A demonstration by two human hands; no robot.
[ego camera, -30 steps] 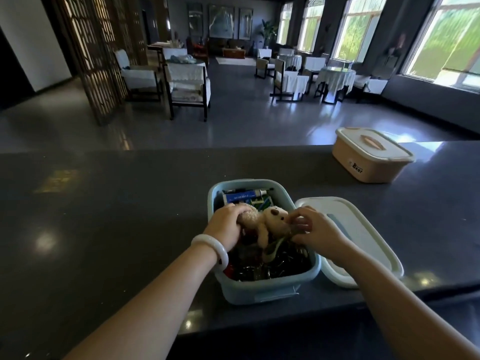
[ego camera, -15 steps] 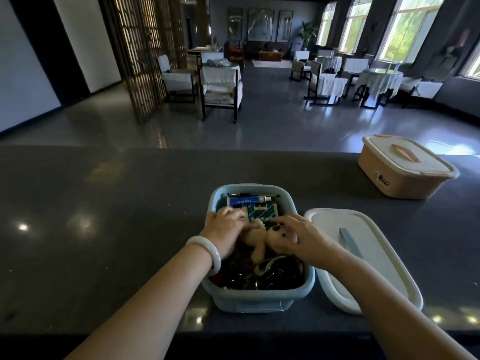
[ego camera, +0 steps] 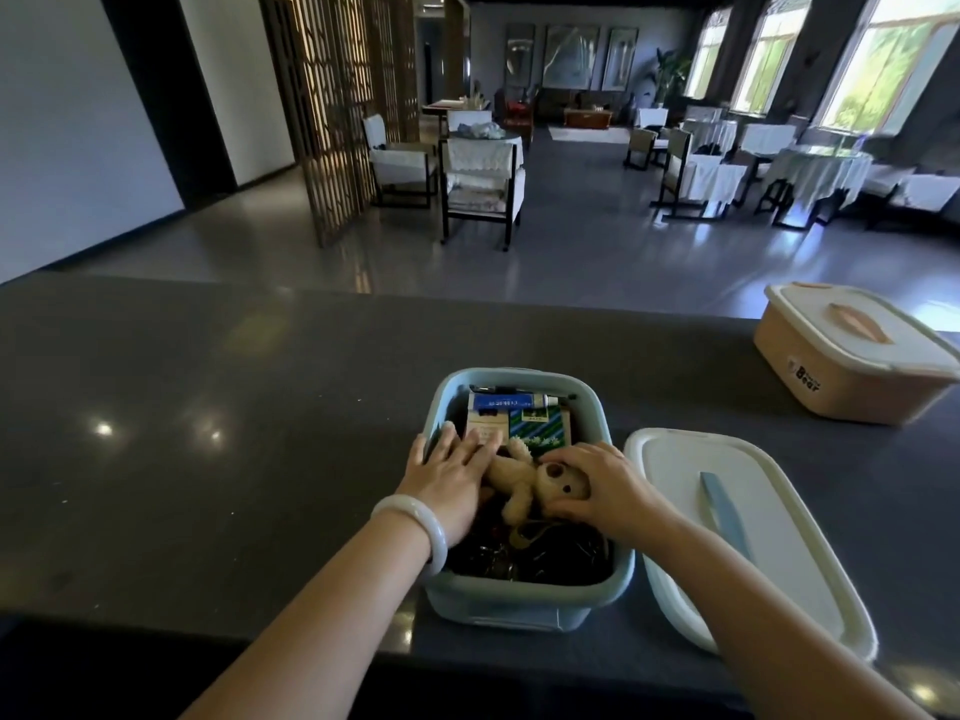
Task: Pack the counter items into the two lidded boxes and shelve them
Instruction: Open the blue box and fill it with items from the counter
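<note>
A light blue box (ego camera: 524,597) stands open on the dark counter (ego camera: 208,459) in front of me. Inside lie small cartons, a blue tube, dark tangled items and a tan plush bear (ego camera: 530,483). My left hand (ego camera: 449,480), fingers spread flat, presses on the bear's body and a carton at the box's left side. My right hand (ego camera: 597,485) curls around the bear's head. The box's white lid (ego camera: 753,543) with a blue handle lies flat on the counter just right of the box. A beige box (ego camera: 852,356) with its lid on stands at the far right.
The counter's near edge runs just below the blue box. Beyond the counter's far edge lies a dining room with chairs, cloth-covered tables and a wooden lattice screen.
Both hands have pushed the bear lower into the blue box. My left hand has flattened over it and my right hand has closed round its head. The view has shifted left.
</note>
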